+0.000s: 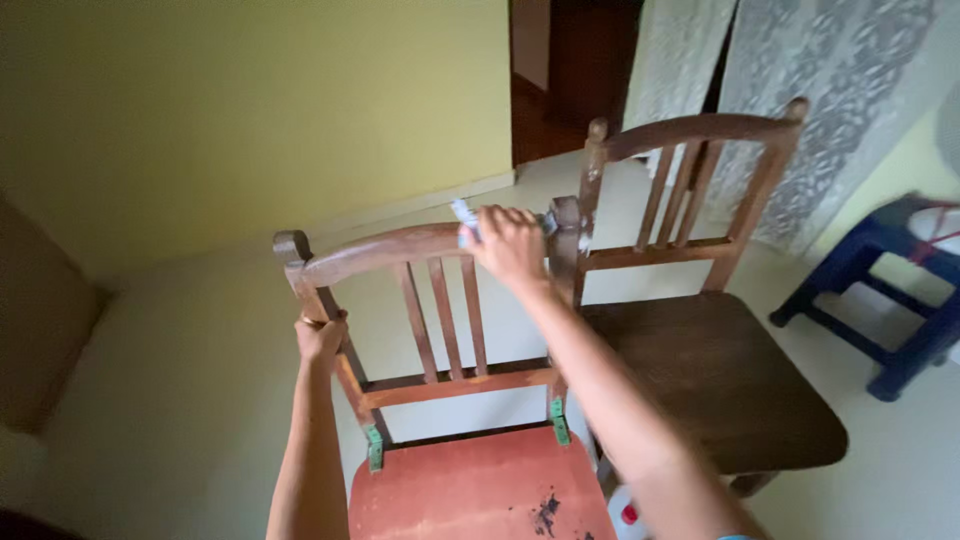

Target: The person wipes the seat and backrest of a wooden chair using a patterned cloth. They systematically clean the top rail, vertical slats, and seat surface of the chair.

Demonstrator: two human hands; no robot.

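Left hand (320, 338) clamped on near chair (470, 490) post | right hand (510, 243) gripping cloth (463, 213) on top rail | 2nd chair (715, 370) touching right | open floor (190, 400) left

One head-worn camera looks steeply down, close over a wooden chair (440, 330), toward the floor beyond.

near chair (455, 380) left of far chair (700, 350)

Pale floor (200, 360) carries 2 wooden chairs (700, 370), blue stool (900, 300) at right.
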